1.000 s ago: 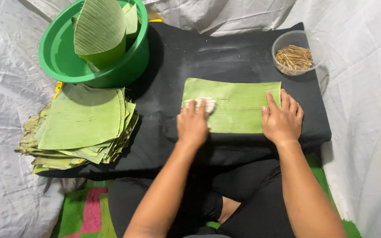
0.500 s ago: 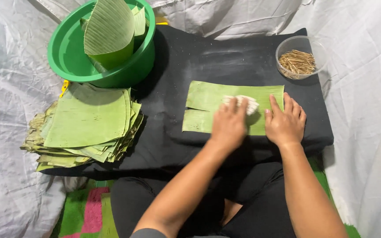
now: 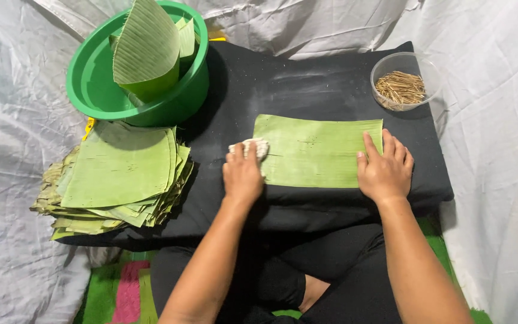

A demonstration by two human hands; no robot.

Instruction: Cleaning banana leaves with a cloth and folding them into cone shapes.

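Observation:
A rectangular green leaf piece (image 3: 313, 150) lies flat on the black cloth-covered surface (image 3: 307, 84). My left hand (image 3: 242, 174) presses a small white cloth wad (image 3: 254, 146) at the leaf's left edge. Flat on the leaf's right end rests my right hand (image 3: 385, 168), fingers spread, holding it down.
A green basin (image 3: 91, 84) with curled leaf pieces (image 3: 148, 51) stands at the back left. A stack of cut leaves (image 3: 115, 174) lies left of my left hand. A clear bowl of thin sticks (image 3: 400, 87) sits at the back right. White sheeting surrounds everything.
My left hand slid the white cloth from the leaf's left to its right part, then back to the left edge. The right hand stayed on the leaf.

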